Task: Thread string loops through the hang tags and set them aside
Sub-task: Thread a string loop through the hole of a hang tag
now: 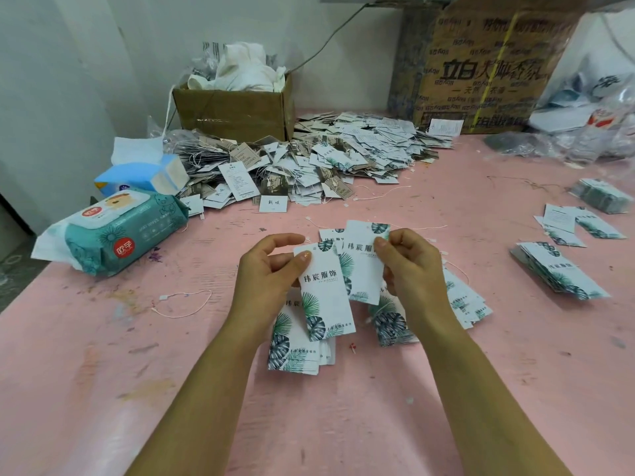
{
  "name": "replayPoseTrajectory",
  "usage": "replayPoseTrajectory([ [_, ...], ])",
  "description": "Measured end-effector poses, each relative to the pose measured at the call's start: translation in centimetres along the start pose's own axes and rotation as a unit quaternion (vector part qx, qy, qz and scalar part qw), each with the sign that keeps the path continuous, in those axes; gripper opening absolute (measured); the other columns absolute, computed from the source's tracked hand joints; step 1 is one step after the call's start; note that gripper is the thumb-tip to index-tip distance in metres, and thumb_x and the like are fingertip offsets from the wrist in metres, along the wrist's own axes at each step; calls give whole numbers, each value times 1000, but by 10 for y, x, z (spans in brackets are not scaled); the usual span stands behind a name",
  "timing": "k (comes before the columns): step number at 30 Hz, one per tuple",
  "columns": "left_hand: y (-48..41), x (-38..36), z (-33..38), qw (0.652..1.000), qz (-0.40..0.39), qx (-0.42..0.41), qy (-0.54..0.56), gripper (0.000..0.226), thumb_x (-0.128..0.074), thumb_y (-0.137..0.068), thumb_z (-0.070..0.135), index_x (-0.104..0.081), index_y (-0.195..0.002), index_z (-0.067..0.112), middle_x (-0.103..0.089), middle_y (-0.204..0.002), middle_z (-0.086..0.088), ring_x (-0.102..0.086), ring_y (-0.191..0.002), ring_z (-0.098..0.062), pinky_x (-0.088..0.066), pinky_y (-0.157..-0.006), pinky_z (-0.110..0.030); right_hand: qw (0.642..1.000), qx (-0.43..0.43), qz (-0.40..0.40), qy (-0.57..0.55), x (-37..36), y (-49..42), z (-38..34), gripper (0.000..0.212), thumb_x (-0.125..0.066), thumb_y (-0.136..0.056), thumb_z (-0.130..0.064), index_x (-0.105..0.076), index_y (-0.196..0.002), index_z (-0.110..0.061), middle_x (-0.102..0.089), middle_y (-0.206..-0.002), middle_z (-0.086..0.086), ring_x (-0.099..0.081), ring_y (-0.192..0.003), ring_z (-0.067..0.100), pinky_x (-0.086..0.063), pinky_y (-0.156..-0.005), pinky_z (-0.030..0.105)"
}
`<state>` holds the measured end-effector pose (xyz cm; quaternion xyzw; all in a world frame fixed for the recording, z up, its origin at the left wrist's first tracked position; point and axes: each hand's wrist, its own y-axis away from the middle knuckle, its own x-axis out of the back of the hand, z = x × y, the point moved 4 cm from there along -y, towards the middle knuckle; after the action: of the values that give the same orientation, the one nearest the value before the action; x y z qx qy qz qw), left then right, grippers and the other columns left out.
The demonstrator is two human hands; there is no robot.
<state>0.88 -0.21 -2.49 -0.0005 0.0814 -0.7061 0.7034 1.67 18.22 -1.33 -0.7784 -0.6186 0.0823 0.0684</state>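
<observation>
My left hand (271,269) pinches a tag (326,297); at its three o'clock, my right hand (410,269) pinches a second tag (364,273) (no string visible). Their overlapping edges could snag and pull one loose.

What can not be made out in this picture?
Head view:
1. Whether the left tag in the left hand is threaded: the thumb covers its top corner.
2. Hole of the right tag: the right hand's fingers hide it.
3. Small print in the tag pile: too small.
</observation>
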Motion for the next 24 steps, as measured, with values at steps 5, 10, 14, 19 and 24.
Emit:
replayPoseTrajectory([
  [5,0,1,2,1000,12,-3,14,18,-59,-87,1,-64,-91,18,-73,-70,0,-68,-65,-10,-53,-53,-21,999,22,0,-37,2,0,-2,34,-56,-90,-4,-46,-62,-21,-32,-60,6,-25,-48,12,-25,-40,16],
  [10,1,2,3,1000,24,-10,17,22,-57,-88,1,-66,-90,20,-71,-66,5,-66,-62,-4,-47,-47,-16,998,29,11,-51,2,2,-4,24,-59,-83,-13,-47,-64,-19,-35,-56,1,-27,-49,11,-25,-40,16],
  [14,1,0,3,1000,24,-3,17,22,-56,-89,2,-66,-92,22,-72,-69,7,-66,-64,-3,-48,-47,-17,999,-14,-38,-36,-5,3,-1,27,-56,-89,-3,-48,-66,-14,-45,-54,1,-37,-44,8,-28,-38,15],
  [19,4,-8,4,1000,-7,-1,24,20,-62,-85,8,-69,-93,24,-74,-78,0,-70,-72,-14,-54,-52,-26,994,6,-89,70,-22,10,3,23,-65,-84,-9,-52,-66,-16,-47,-52,-3,-41,-49,11,-36,-45,22],
  [24,5,-10,3,1000,-6,-11,6,28,-69,-77,1,-70,-90,26,-74,-80,-5,-71,-76,-18,-57,-64,-30,990,30,-91,102,-22,11,2,17,-61,-88,-15,-57,-73,-20,-58,-61,-4,-49,-54,8,-40,-54,25],
])
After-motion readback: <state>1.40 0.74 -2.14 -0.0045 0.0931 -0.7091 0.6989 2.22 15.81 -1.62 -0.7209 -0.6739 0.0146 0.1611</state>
